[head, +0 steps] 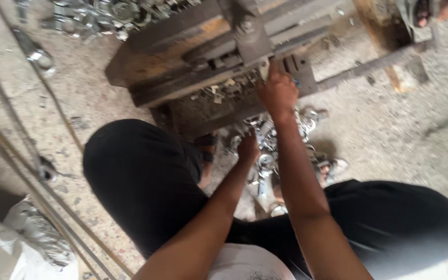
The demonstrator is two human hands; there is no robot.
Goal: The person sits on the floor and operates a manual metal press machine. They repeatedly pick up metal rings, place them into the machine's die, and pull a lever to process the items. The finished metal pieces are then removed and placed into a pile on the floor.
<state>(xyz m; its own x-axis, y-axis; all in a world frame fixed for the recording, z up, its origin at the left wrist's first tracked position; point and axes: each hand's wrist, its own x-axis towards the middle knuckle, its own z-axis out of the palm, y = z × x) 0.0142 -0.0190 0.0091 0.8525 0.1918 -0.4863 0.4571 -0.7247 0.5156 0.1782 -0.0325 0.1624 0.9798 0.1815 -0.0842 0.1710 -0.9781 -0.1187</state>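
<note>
Right hand (277,92) is up at the press (219,46), fingers bunched together and pinching a small pale metal piece (264,69) right at the block, about 12 o'clock from the knuckles. So it's closed on that piece, though the blur makes the exact finger placement hard to read. Left hand (248,148) sits lower, at roughly 7 o'clock from the right one, curled down into the pile of shiny parts (265,136) on the floor between the knees. Can't tell if it's actually got one or is just resting on them. More loose bits (223,89) lie on the press bed, at 9 o'clock from the right hand. Another heap (110,15) sits way off at 11 o'clock.
</note>
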